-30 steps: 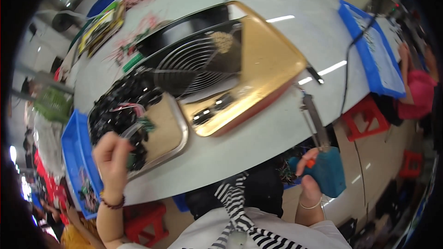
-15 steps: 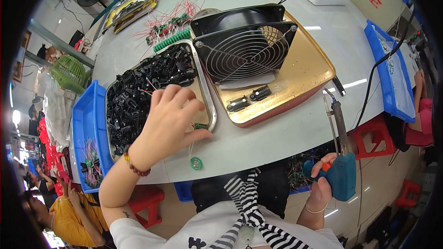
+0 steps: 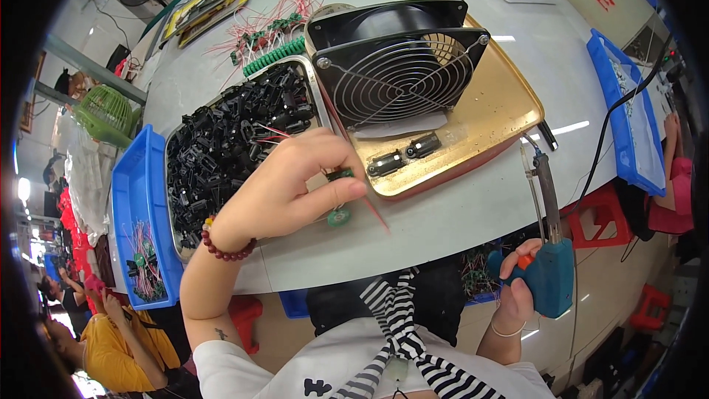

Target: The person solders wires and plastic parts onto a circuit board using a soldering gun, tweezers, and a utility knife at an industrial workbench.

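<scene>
Between the thumb and fingers of my left hand (image 3: 295,186) is a small green circuit board (image 3: 340,174), partly hidden by the fingers. Thin red wires stick out from it, and a round green disc (image 3: 339,217) shows just below. This hand is over the table's near edge, between the metal tray (image 3: 322,100) of black plastic housings (image 3: 229,129) and the gold tray (image 3: 509,81). My right hand (image 3: 515,295) grips a teal soldering gun (image 3: 554,277) with an orange trigger, its tip pointing up beside the gold tray's right corner. Two black housings (image 3: 405,154) lie on the gold tray.
A black fan with a wire guard (image 3: 406,85) stands on the gold tray. Wired green boards (image 3: 277,29) lie behind the metal tray. Blue bins (image 3: 140,185) flank the table on both sides. A black cable (image 3: 602,129) hangs at the right. Other people sit nearby.
My left hand has moved right, away from the black housings, carrying the board and its disc; the disc has also risen. My right hand and the soldering gun have barely shifted.
</scene>
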The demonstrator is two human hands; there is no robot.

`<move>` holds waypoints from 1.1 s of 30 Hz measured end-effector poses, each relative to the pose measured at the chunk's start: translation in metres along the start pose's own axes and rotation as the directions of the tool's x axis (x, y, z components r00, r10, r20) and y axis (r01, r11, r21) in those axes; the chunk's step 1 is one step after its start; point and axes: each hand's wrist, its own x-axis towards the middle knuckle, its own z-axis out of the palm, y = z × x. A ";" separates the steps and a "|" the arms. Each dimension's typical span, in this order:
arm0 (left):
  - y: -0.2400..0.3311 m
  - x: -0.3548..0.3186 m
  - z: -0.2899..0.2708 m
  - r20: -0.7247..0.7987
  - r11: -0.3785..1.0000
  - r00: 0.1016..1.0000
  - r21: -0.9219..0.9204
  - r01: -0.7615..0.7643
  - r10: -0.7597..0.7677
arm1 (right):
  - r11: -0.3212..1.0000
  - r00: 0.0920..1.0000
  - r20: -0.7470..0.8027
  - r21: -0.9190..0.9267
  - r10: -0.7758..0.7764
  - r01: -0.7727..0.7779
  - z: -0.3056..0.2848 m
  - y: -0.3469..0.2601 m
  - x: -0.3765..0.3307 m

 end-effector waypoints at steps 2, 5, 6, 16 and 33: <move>-0.002 0.002 0.004 -0.080 0.999 0.996 -0.018 -0.027 0.025 | 1.000 1.000 0.007 -0.013 0.011 -0.011 0.003 -0.001 0.000; 0.004 0.005 0.011 -0.019 0.918 0.974 -0.338 0.208 -0.227 | 0.999 1.000 -0.005 -0.022 0.028 -0.028 0.007 -0.004 0.000; 0.003 0.006 0.011 -0.017 0.916 0.974 -0.344 0.207 -0.226 | 0.999 1.000 -0.007 -0.020 0.031 -0.031 0.008 -0.005 0.000; -0.010 0.003 0.015 -0.117 0.948 0.979 -0.293 0.126 -0.167 | 1.000 1.000 0.008 -0.005 0.030 -0.030 0.019 -0.008 0.004; -0.011 0.000 0.010 0.048 0.806 0.963 -0.538 0.249 -0.266 | 1.000 0.997 0.080 0.000 0.022 -0.022 0.021 -0.007 0.003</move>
